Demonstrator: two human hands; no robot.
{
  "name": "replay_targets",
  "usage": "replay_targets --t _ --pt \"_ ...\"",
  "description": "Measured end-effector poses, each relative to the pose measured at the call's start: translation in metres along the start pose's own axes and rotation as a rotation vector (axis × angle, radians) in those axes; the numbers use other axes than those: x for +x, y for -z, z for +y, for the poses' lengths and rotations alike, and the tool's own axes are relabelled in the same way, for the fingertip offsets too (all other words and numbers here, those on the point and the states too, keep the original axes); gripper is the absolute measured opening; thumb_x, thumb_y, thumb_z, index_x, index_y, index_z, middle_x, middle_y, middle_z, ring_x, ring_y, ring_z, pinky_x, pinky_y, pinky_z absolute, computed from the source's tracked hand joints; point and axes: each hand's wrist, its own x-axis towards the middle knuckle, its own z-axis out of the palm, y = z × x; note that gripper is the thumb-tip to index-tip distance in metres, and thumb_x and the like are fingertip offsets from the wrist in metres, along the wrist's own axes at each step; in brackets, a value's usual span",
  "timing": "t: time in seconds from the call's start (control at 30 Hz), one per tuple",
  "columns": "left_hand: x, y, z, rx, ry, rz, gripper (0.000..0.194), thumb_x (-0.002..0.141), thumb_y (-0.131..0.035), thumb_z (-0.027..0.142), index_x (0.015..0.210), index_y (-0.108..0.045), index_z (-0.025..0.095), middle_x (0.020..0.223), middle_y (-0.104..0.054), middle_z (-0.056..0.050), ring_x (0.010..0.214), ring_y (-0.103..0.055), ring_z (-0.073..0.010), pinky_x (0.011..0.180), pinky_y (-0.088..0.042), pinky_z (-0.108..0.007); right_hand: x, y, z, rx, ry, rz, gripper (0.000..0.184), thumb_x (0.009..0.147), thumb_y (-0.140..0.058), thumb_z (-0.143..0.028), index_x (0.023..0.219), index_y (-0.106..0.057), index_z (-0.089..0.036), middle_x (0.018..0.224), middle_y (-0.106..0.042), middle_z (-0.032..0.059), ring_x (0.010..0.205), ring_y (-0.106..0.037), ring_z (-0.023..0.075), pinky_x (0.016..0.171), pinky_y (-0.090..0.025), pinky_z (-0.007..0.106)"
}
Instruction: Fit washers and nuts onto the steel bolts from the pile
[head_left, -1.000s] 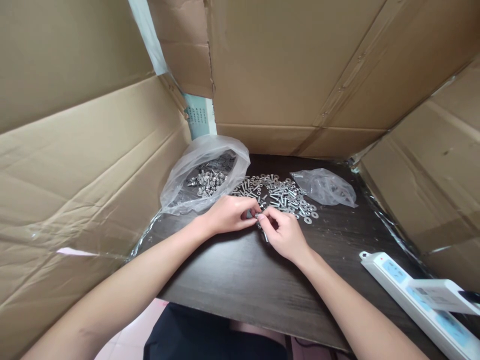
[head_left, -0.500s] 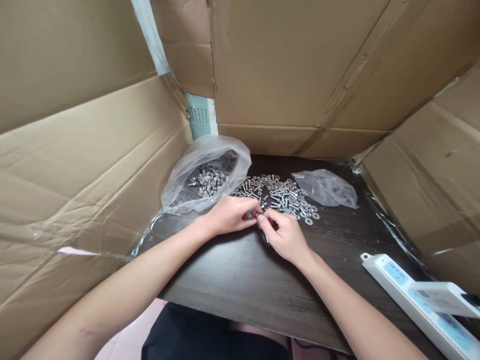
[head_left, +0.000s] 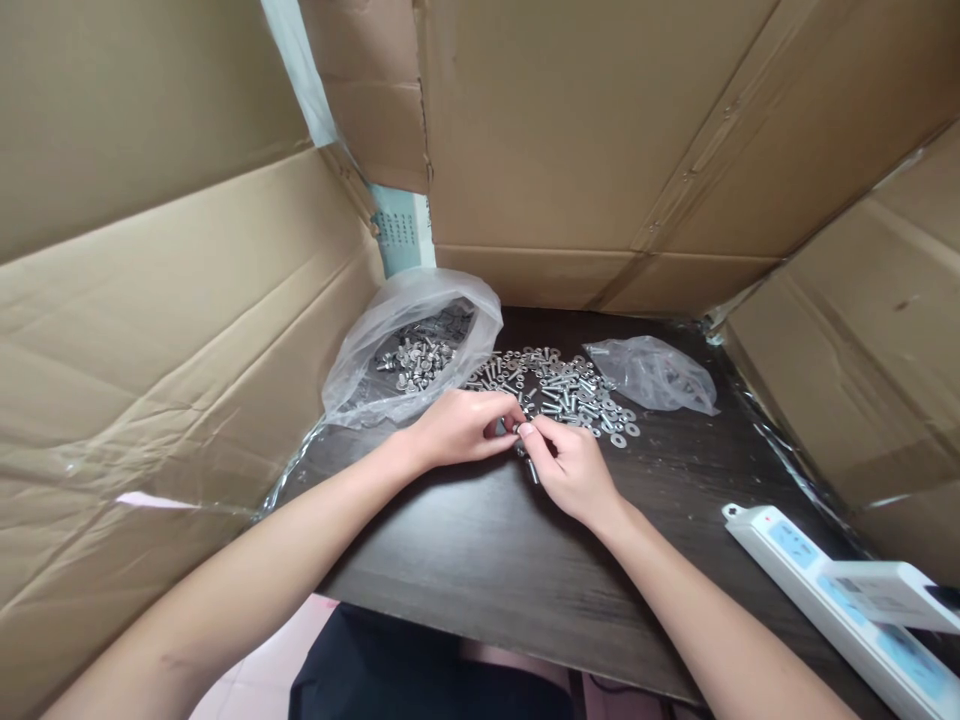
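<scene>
My left hand is closed in a pinch, its fingertips meeting those of my right hand just above the dark table. A small metal fastener shows between the two sets of fingertips; mostly covered, its exact kind is unclear. A bolt sticks out just below my right fingers, and whether they hold it or it lies on the table I cannot tell. Right behind the hands spreads a loose pile of bolts, nuts and flat washers.
An open clear plastic bag of metal fasteners stands behind my left hand. A flatter plastic bag lies at the back right. Cardboard walls enclose the table. A white power strip with a plug lies at the right.
Both hands stay almost in place. My right fingertips have shifted slightly, and more of the bolt beneath them shows.
</scene>
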Motion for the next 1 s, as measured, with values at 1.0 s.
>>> replay_targets --t 1.0 --pt "-0.0001 -0.0003 -0.0012 -0.002 -0.005 0.012 0.011 0.094 -0.071 0.027 0.098 -0.065 0.019 0.083 -0.073 0.001 0.066 -0.066 -0.0118 0.064 -0.045 -0.022 -0.001 -0.0017 0.001 0.001 -0.013 0.039 0.015 0.095 -0.055 -0.033 0.087 -0.059 -0.021 0.061 -0.051 -0.0044 0.052 -0.048 0.0138 0.054 -0.035 0.026"
